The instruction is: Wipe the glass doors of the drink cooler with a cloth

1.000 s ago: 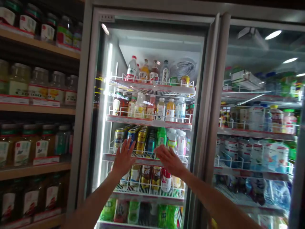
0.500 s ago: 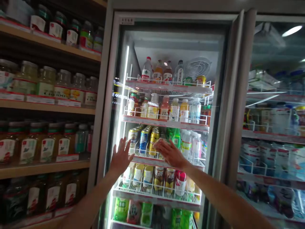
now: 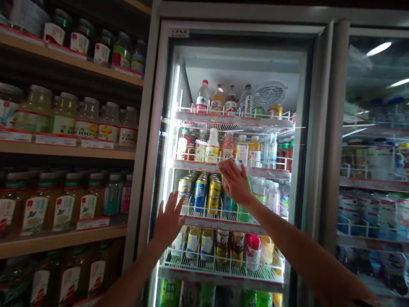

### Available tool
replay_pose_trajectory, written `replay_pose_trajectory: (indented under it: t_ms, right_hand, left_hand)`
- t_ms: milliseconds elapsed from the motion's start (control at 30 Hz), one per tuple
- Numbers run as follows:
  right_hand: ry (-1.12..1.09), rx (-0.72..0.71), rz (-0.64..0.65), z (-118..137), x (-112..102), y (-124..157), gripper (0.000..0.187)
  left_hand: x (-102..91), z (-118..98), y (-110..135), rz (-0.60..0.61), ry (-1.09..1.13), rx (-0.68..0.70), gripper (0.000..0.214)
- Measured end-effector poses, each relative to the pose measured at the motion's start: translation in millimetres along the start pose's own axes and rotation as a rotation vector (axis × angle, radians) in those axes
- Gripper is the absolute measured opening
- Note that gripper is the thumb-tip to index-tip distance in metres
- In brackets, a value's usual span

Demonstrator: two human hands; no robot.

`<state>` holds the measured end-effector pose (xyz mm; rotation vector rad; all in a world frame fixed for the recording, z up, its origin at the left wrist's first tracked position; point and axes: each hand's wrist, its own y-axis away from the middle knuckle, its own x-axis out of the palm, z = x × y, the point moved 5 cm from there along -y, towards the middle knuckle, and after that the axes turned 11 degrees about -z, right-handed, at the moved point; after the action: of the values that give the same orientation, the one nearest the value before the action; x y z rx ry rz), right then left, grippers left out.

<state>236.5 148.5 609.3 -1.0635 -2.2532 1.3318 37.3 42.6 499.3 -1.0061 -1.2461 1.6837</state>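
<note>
Before me is the closed glass door (image 3: 243, 55) of a lit drinks fridge. My left hand (image 3: 169, 219) is open, fingers spread, at the lower left of the pane; I cannot tell whether it touches the glass. My right hand (image 3: 235, 181) is raised against the pane, its fingers held together over what looks like a small pale cloth (image 3: 224, 165), mostly hidden under them. Behind the glass, near that hand, are a gold can (image 3: 214, 196), a blue can (image 3: 200, 194) and a row of juice bottles.
Wooden shelves (image 3: 67, 147) with rows of bottles stand on the left. A metal upright (image 3: 332, 128) separates this door from another glass fridge door (image 3: 377, 111) on the right, which shows light reflections. More drinks fill the fridge's wire shelves (image 3: 220, 273).
My right hand has moved up the pane, from in front of the cans to the edge of the shelf above. The left hand stays spread at the lower left. The view has shifted slightly.
</note>
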Motion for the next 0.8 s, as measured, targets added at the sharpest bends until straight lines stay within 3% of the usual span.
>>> replay_pose_trajectory:
  t_ms: [67,100,200,267,300,400,467,533,600,667,800]
  right_hand:
    - [0.015,0.058,-0.018,3,1,-3,0.057]
    - [-0.014,0.005,0.008,13,4,3,0.059]
    - [-0.180,-0.338,0.138,57,9,30,0.062]
    - [-0.233,-0.457,0.183,68,10,35,0.062]
    - [-0.222,-0.430,0.181,66,11,30,0.062]
    - [-0.119,-0.151,0.102,47,15,7,0.061]
    - [-0.104,-0.058,0.083,52,20,8,0.061]
    - [-0.164,-0.133,0.120,75,26,23,0.061]
    - [-0.257,-0.295,0.169,101,30,37,0.061]
    - [-0.308,-0.372,0.189,113,32,31,0.060]
    - [-0.231,-0.127,0.107,96,36,-27,0.065]
  left_hand:
    - [1.3,2,2,-0.012,-0.002,0.018,0.055]
    - [2.1,3,3,-0.013,-0.002,0.028,0.055]
    - [3.9,8,5,-0.015,0.000,0.063,0.056]
    - [4.4,10,6,-0.030,0.000,0.095,0.057]
    - [4.4,11,7,-0.043,0.000,0.109,0.057]
    - [4.9,13,7,-0.075,0.011,0.131,0.058]
    - [5.7,14,8,-0.074,0.032,0.127,0.058]
    - [6.4,16,9,-0.054,0.063,0.128,0.058]
    - [6.1,23,10,-0.038,0.076,0.106,0.058]
    - [4.9,36,10,-0.041,0.053,0.027,0.059]
    - [2.8,63,11,-0.043,-0.005,-0.127,0.060]
